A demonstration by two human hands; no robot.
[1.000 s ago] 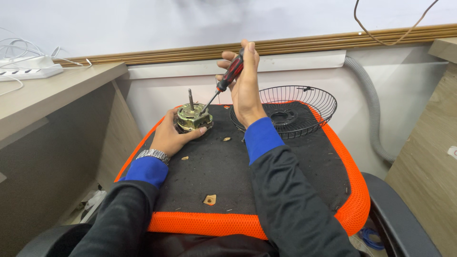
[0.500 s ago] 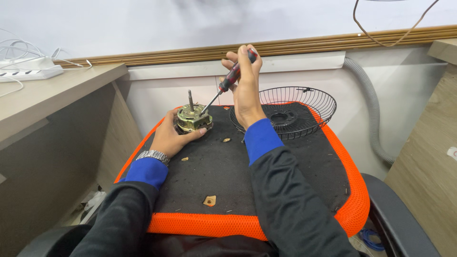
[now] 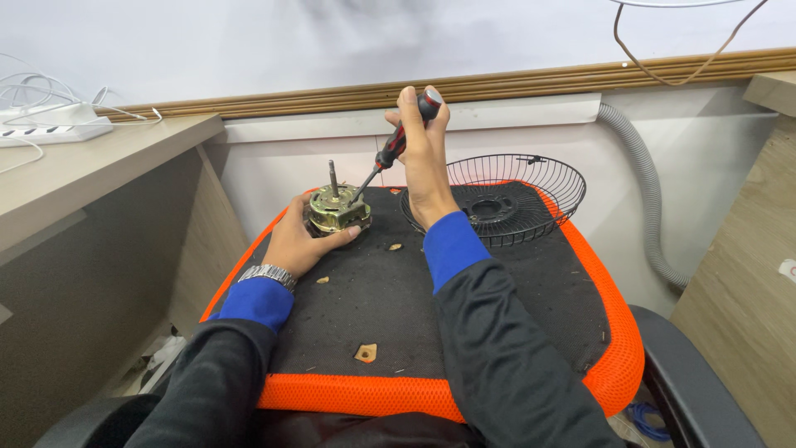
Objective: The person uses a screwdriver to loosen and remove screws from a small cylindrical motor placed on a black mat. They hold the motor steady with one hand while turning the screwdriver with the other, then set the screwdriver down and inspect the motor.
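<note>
While your left hand (image 3: 303, 241) wraps around the motor (image 3: 336, 210) on the black mat (image 3: 398, 307), your right hand (image 3: 423, 158) grips the screwdriver (image 3: 396, 148) tight. The screwdriver leans, handle up and to the right, tip down and to the left onto the motor. The motor's shaft points straight up (the wire guard (image 3: 506, 199) sits just to the right).

orange-rimmed black cushion (image 3: 597, 274) | fan motor (image 3: 336, 211) | wire guard (image 3: 506, 195) | scraps (image 3: 366, 353)
</note>
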